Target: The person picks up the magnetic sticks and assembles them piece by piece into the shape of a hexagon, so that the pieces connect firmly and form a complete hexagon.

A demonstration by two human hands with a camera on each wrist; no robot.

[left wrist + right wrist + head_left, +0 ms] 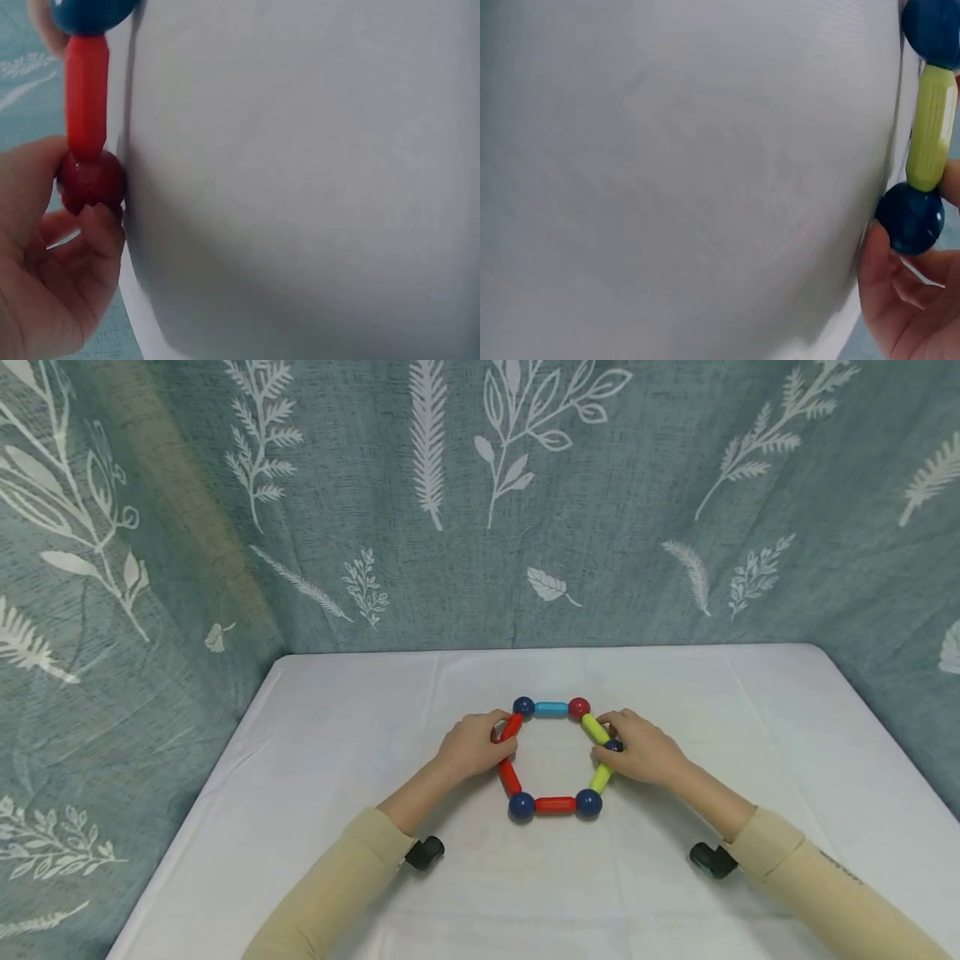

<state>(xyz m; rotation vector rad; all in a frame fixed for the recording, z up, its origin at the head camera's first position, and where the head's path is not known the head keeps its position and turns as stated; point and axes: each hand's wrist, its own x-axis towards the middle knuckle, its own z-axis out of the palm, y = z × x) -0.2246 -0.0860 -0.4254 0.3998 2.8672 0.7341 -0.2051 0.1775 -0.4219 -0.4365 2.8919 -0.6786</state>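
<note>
A closed ring of toy rods and balls is in the middle of the head view, over the white cloth. My left hand [474,745] pinches the red ball [91,186] at its left corner, largely hidden by fingers from above. Red rods [510,777] meet at that ball. At the right corner, my right hand [643,747] pinches a dark blue ball [911,219] joined to yellow-green rods [932,127]. Blue balls [522,807] and a red rod [556,805] form the near side. A light blue rod [551,709] and a red ball [578,708] lie on the far side.
White cloth [360,718] covers the table. Behind and to the left hangs a grey-green curtain [337,485] with white leaf prints. Small black devices [424,853] sit at both cuffs of the beige sleeves [337,881].
</note>
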